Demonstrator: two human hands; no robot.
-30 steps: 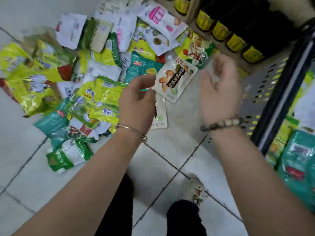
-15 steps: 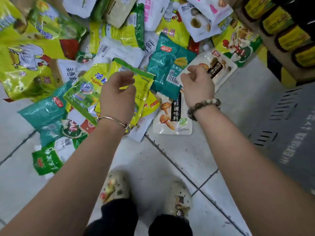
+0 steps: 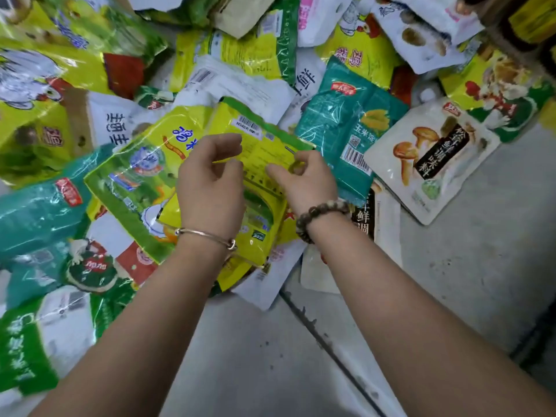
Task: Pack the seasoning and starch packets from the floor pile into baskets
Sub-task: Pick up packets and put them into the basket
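A pile of seasoning and starch packets covers the floor ahead of me. On top of it lies a yellow packet with a green edge and a barcode. My left hand curls over its left part, with the packet between thumb and forefinger. My right hand pinches its right edge. Right of it lie a teal corn starch packet and a white mushroom seasoning pouch. A larger yellow-green packet lies under my left hand's side. No basket is in view.
More teal packets and green-white ones lie at the left. Grey tiled floor shows at the right and below my arms. A shelf edge with yellow-labelled bottles sits at the top right.
My right hand swung left from the basket side, past the mushroom pouch, onto the yellow packet's right edge. My left hand stayed on that packet. The view has moved closer to the pile.
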